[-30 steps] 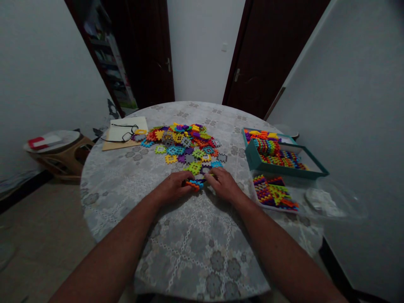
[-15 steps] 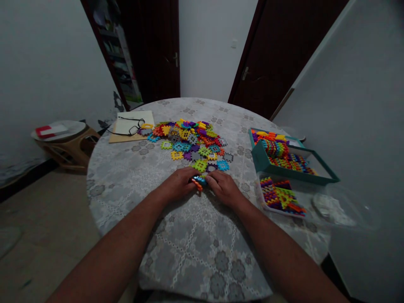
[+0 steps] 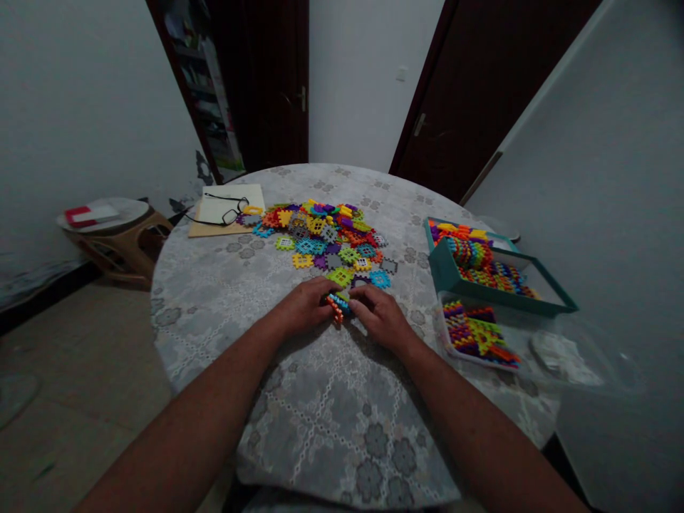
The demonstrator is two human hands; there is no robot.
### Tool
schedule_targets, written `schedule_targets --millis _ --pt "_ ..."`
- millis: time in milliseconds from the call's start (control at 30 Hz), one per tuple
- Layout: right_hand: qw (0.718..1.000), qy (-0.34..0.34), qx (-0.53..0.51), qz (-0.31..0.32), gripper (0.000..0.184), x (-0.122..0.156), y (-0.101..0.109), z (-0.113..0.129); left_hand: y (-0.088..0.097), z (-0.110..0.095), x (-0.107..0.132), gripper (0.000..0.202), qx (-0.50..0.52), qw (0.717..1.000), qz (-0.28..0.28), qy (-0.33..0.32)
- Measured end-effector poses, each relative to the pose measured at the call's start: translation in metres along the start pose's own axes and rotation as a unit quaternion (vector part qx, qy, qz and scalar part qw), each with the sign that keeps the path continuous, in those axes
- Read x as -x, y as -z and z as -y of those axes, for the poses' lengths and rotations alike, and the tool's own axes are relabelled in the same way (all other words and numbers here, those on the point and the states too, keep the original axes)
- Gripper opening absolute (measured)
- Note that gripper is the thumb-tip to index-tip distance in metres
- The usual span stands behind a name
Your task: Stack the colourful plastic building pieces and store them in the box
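Toothed tiles [image 3: 338, 308], orange and blue ones stacked together, are roughly in the middle of the bench [image 3: 214, 285], so I'll call that spot the clock centre, with 12 at the far side. Bench is the biggest thing, round with a grey flowery cloth [image 3: 320, 420] over it. Next up, a messy colourful pile [image 3: 320, 242] of similar pieces spreads around 12, drifting toward 11. Green box [image 3: 502, 296], packed with bright pieces, is between 2 and 3, and a clear tub [image 3: 470, 358] with more sits beside it, just past 3. Pale notepad [image 3: 214, 211] is out around 10:30. Left hand [image 3: 308, 305] is pinching the stack; right hand [image 3: 381, 315] is curled at its 3 o'clock edge, honestly can't tell if it's gripping. Lastly, black glasses [image 3: 231, 216] lie partly on the notepad.
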State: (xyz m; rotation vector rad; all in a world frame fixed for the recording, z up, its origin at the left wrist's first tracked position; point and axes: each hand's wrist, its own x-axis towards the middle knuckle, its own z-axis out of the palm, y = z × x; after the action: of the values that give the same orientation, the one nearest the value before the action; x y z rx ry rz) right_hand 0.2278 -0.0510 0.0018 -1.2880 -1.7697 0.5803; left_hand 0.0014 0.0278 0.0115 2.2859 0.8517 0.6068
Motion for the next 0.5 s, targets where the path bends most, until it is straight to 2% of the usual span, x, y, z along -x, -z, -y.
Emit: schedule_targets --millis 133,233,367,500 --pt "1.0 0.001 0.009 -0.007 0.019 0.001 0.001 -0.001 -0.001 0.002 0.0 0.036 0.013 1.0 -0.005 -0.015" --pt "1.0 0.004 0.005 0.016 0.022 0.001 0.001 -0.001 -0.003 0.002 0.0 0.038 0.026 0.999 -0.007 -0.018" --pt "0.997 0.046 0.044 0.046 0.046 0.002 -0.004 0.001 -0.004 -0.003 -0.001 0.036 0.03 1.0 -0.004 -0.004" --pt "0.994 0.066 0.079 0.022 0.035 0.001 -0.009 -0.002 -0.001 -0.007 -0.003 0.034 0.067 0.997 -0.007 0.027"
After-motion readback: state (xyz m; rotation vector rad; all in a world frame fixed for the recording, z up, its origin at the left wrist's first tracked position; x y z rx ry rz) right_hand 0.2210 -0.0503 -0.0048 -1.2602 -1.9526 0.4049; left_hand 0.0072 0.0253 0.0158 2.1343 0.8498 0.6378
